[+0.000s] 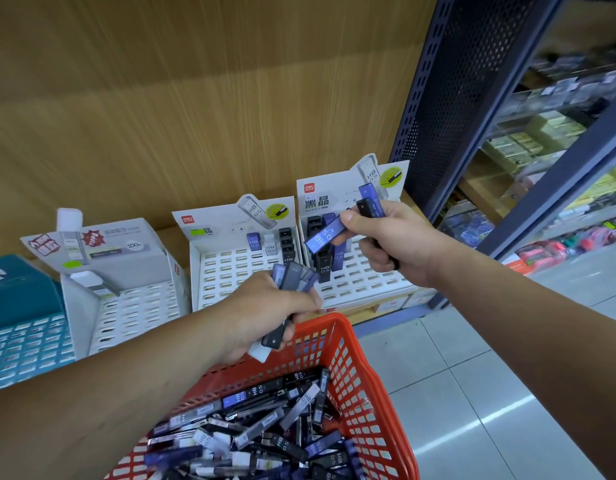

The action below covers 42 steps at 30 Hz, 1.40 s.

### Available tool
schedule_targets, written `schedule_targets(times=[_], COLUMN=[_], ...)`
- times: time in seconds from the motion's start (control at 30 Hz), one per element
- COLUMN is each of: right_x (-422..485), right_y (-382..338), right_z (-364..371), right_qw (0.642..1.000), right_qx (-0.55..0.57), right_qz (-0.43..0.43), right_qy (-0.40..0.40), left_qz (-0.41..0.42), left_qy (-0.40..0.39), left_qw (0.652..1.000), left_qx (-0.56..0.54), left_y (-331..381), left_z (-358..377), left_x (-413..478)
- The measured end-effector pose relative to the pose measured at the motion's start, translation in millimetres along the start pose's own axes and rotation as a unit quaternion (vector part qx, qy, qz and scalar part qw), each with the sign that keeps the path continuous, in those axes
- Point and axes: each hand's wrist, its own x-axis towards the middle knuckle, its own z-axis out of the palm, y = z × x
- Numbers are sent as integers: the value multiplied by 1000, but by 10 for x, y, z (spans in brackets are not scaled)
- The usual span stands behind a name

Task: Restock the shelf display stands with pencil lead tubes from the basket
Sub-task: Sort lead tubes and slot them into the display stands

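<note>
Mid-restock: right hand (386,237) pinching blue plastic lead tube (325,235) above right white slotted cardboard stand (375,282); left hand (265,313) fisted round spare tubes (292,277), count unclear. Next: upright into free slot.

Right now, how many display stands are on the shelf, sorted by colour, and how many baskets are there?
White display stands: 3 (left, middle, right)
Teal display stands: 1
Red baskets: 1
Total: 5
</note>
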Motion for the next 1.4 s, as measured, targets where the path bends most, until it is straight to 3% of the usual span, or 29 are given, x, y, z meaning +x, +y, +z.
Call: schedule_targets(times=[0.13, 0.27, 0.37, 0.5, 0.63, 0.77, 0.93, 1.03, 1.4], right_x=[-40, -19, 44, 88, 136, 253, 528, 630, 788], right_y=[50, 5, -82, -126, -171, -177, -53, 16, 262], right_z=[72, 305, 420, 704, 1061, 1227, 1127, 1106, 1168], right_qw=[1000, 999, 991, 959, 913, 921, 951, 945, 912], right_qx=[-10, -18, -128, -268, -366, -324, -260, -273, -349], right_qz=[19, 31, 32, -84, -150, -158, -167, -182, -211], right_qy=[-1, -33, -33, -20, -94, -149, -30, 25, 45], left_qz=[61, 83, 87, 79, 99, 92, 33, 23, 6], left_qy=[95, 155, 178, 188, 189, 227, 216, 200, 160], left_qw=[990, 981, 978, 979, 976, 969, 976, 978, 981], left_qx=[-81, -80, -67, 4, 46, 17, 15, 57, 112], left_y=[78, 144, 120, 47, 21, 15, -157, -240, -603], left_z=[-56, -196, -369, -613, -768, -936, -920, -889, -747], left_x=[32, -29, -142, -300, -401, -369, -121, 70, 235])
